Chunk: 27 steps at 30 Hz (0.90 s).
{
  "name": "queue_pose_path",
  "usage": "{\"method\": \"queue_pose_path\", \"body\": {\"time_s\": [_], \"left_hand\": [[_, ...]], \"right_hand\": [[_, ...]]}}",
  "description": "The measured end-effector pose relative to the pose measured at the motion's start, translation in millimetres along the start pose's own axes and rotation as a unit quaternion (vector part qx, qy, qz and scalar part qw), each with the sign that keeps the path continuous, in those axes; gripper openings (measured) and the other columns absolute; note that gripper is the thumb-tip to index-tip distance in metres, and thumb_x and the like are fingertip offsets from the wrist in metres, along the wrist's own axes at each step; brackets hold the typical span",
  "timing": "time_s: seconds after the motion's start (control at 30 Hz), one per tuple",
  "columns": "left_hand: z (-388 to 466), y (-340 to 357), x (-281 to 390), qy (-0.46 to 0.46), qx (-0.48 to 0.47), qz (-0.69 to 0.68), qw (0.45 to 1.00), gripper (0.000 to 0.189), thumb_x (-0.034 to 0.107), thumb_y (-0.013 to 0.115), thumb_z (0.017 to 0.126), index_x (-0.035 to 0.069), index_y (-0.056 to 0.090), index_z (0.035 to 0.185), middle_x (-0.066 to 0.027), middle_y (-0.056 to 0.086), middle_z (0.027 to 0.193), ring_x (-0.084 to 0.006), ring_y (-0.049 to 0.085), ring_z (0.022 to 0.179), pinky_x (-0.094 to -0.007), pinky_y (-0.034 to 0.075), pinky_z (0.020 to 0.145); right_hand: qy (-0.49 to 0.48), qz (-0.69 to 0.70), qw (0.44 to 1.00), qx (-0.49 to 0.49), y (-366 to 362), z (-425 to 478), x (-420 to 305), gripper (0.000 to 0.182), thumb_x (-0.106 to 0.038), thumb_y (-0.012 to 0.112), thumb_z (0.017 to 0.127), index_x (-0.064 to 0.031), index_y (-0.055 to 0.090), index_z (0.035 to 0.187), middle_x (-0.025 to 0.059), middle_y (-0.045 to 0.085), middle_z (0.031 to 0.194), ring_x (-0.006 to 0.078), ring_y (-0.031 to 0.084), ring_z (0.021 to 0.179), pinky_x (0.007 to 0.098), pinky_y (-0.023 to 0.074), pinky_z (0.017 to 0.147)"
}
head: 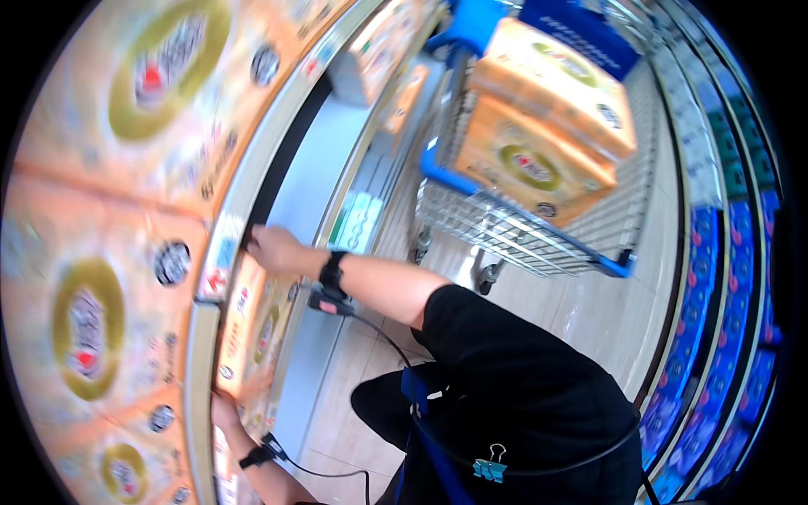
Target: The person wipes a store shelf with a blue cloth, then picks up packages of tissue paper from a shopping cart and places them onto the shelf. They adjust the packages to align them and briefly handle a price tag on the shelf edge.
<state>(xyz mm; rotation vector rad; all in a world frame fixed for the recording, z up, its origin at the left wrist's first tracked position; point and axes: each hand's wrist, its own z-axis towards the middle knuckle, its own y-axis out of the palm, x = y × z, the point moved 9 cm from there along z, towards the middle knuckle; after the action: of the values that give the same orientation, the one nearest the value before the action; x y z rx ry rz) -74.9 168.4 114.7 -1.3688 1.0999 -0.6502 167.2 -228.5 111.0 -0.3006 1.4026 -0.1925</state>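
An orange paper-goods package [243, 334] lies on a shelf, below the shelf lip at left. My right hand [274, 247] is at its upper end in the picture, with the fingers curled round the far corner and partly hidden. At its lower end, my left hand [225, 411] holds the other side, its fingertips hidden by the package and shelf edge. Both wrists wear black straps with cabled devices. Larger orange packages [88, 328] with gold ovals fill the shelf above.
A wire shopping cart [536, 246] with a blue rim stands on the tiled floor, holding orange packages [530, 161]. Shelf edges [205, 353] run close beside both hands. A lower shelf [312, 151] holds further goods. Across the aisle are shelves of blue packages [685, 315].
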Motion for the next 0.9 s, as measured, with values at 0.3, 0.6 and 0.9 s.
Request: {"method": "queue_pose_path", "body": {"time_s": [0.3,0.6,0.9], "left_hand": [[-85.9,-133.5,90.0,0.247,0.107,-0.267,0.925,0.038,0.018,0.052,0.097,-0.004,0.061,0.126,-0.0308,0.064,0.120,-0.0445,0.059,0.117,-0.0478,0.047,0.099],[-169.9,-211.4,222.2,0.325,-0.191,-0.317,0.870,0.035,0.020,0.053,0.096,-0.001,0.064,0.122,-0.0229,0.069,0.113,-0.0371,0.065,0.107,-0.0406,0.050,0.094],[-150.0,-242.0,290.9,0.287,-0.257,-0.398,0.833,0.036,0.023,0.055,0.097,-0.001,0.064,0.123,-0.0173,0.070,0.106,-0.0257,0.067,0.100,-0.0348,0.051,0.089]], "right_hand": [[0.184,0.012,0.938,-0.293,-215.6,-162.2,-94.8,0.027,-0.026,0.059,0.098,-0.0020,0.070,0.105,0.0128,0.073,0.084,0.0205,0.072,0.072,0.0358,0.0556,0.066],[0.385,0.052,0.919,0.067,-489.5,-262.1,-142.1,0.028,-0.024,0.055,0.101,0.0008,0.066,0.107,0.0116,0.073,0.084,0.0194,0.073,0.071,0.0312,0.0574,0.065],[0.429,0.147,0.876,0.165,-557.9,-253.2,-78.1,0.024,-0.023,0.058,0.096,-0.0016,0.068,0.102,0.0106,0.074,0.084,0.0171,0.073,0.071,0.0291,0.0543,0.061]]}}
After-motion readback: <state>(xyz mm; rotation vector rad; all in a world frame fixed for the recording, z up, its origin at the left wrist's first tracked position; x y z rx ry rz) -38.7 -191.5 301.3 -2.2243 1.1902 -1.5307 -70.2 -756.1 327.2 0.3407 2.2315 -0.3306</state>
